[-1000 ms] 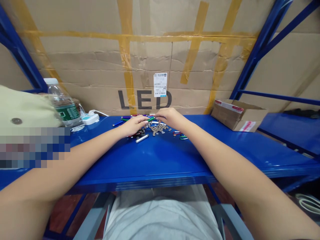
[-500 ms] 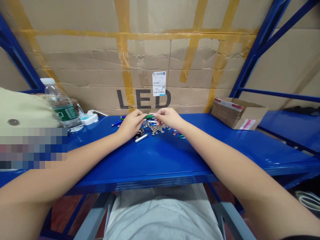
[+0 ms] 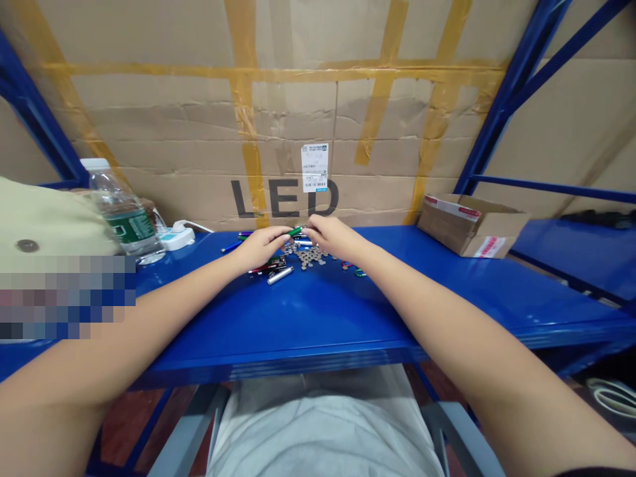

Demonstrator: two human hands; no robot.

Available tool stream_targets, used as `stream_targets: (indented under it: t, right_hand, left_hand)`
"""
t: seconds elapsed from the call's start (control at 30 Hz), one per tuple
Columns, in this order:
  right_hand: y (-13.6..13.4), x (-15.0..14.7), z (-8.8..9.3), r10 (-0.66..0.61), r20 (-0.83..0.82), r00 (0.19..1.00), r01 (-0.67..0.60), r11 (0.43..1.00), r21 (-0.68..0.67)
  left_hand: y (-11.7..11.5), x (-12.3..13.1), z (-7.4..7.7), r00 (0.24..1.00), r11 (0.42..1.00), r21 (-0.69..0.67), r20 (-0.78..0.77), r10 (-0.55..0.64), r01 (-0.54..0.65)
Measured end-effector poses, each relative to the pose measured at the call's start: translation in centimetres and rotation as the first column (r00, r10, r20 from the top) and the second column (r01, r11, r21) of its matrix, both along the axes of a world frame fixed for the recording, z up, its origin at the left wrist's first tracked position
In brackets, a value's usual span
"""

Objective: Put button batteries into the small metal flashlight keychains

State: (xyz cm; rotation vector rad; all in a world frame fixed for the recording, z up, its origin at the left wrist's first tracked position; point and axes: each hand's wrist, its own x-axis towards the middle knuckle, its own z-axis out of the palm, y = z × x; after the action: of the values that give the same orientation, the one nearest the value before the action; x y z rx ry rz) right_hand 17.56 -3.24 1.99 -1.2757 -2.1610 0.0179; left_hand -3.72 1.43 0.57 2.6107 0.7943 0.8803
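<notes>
My left hand (image 3: 262, 246) and my right hand (image 3: 332, 236) meet over the back of the blue shelf (image 3: 322, 311). Both pinch a small green tube (image 3: 297, 231), one at each end, held just above the shelf. Below it lies a pile of small round metal pieces (image 3: 309, 256). A silver tube (image 3: 279, 275) lies on the shelf near my left hand. Several more coloured tubes (image 3: 238, 243) lie behind and under my left hand, partly hidden.
A water bottle (image 3: 122, 212) and a white power strip (image 3: 177, 236) stand at the back left. A small open cardboard box (image 3: 470, 225) sits at the back right. A large taped cardboard carton marked LED (image 3: 285, 132) forms the back wall. Small coloured clips (image 3: 355, 269) lie under my right wrist.
Both hands rose slightly from the pile with the green tube and now hold it between them. The view shifted a little.
</notes>
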Motion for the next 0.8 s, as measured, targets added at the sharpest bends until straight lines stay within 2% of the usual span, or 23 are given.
stream_targets:
  t: [0.07, 0.13, 0.2, 0.33, 0.47, 0.6, 0.8]
  right_hand:
    - [-0.2, 0.4, 0.4, -0.074, 0.188, 0.979, 0.056, 0.993, 0.1]
    - [-0.3, 0.6, 0.7, -0.139, 0.263, 0.955, 0.108, 0.986, 0.131]
    - [-0.3, 0.7, 0.8, -0.161, 0.311, 0.937, 0.119, 0.981, 0.151]
    - [-0.5, 0.7, 0.8, -0.107, 0.414, 0.904, 0.039, 0.985, 0.168]
    - [-0.8, 0.7, 0.5, -0.056, 0.42, 0.906, -0.008, 0.989, 0.148]
    - [-0.8, 0.7, 0.3, 0.003, 0.367, 0.93, -0.049, 0.992, 0.117]
    - [-0.7, 0.4, 0.1, 0.051, 0.264, 0.963, -0.068, 0.996, 0.054]
  left_hand:
    - [0.0, -0.3, 0.4, 0.999, 0.988, -0.143, 0.001, -0.054, 0.054]
    - [-0.1, -0.5, 0.9, 0.996, 0.971, -0.221, -0.016, -0.093, 0.087]
    - [-0.1, -0.7, 1.2, 0.992, 0.96, -0.26, -0.042, -0.117, 0.102]
    - [-0.2, -0.9, 1.2, 0.987, 0.961, -0.25, -0.074, -0.141, 0.119]
    - [-0.1, -0.8, 0.6, 0.991, 0.986, -0.141, -0.081, -0.106, 0.094]
    - [0.2, -0.9, 0.2, 0.992, 0.995, 0.067, -0.107, -0.071, 0.079]
    - [0.8, -1.0, -0.2, 0.988, 0.915, 0.397, -0.157, -0.003, 0.066]
